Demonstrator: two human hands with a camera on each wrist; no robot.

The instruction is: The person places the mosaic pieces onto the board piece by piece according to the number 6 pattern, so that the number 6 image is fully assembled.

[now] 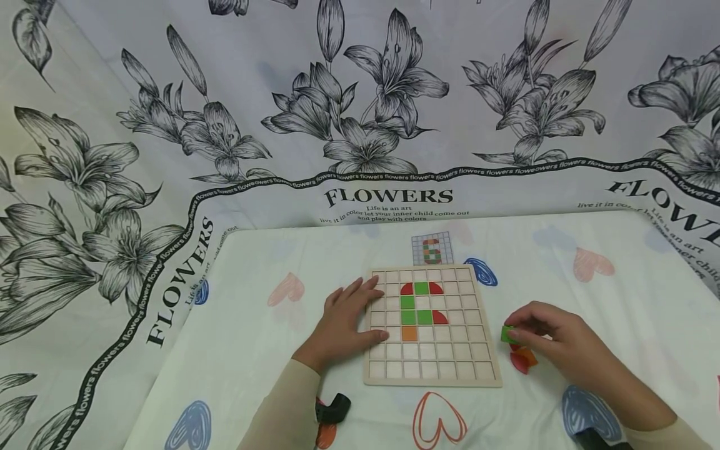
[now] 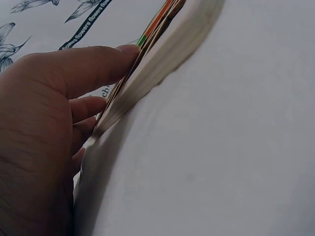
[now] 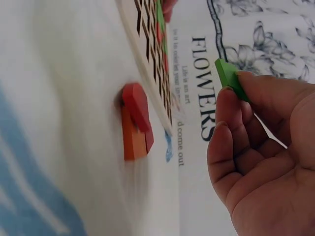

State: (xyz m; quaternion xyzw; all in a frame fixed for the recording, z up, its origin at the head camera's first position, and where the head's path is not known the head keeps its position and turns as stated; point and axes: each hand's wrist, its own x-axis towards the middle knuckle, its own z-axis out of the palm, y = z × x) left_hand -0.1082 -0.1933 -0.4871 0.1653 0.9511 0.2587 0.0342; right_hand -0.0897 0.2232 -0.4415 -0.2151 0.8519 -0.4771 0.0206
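Observation:
A square wooden grid board [image 1: 457, 352] lies on the table, with green, red and orange tiles set in some of its cells. My left hand [image 1: 344, 324] rests at the board's left edge, fingers spread and the thumb touching the rim. Between thumb and fingertips my right hand [image 1: 554, 334] pinches a green square tile [image 3: 228, 78], held to the right of the board. Below it sit loose red and orange tiles [image 3: 134, 135], partly overlapping one another. An orange square tile [image 1: 410, 333] fills a cell under the green ones.
Behind the board lies a small card [image 1: 432, 249] printed with a grid and a coloured pattern. The white tablecloth [image 1: 315, 250] has heart prints. Beyond the table hangs a flower-patterned cloth [image 1: 371, 94]. A black strap piece [image 1: 333, 409] shows by the left forearm.

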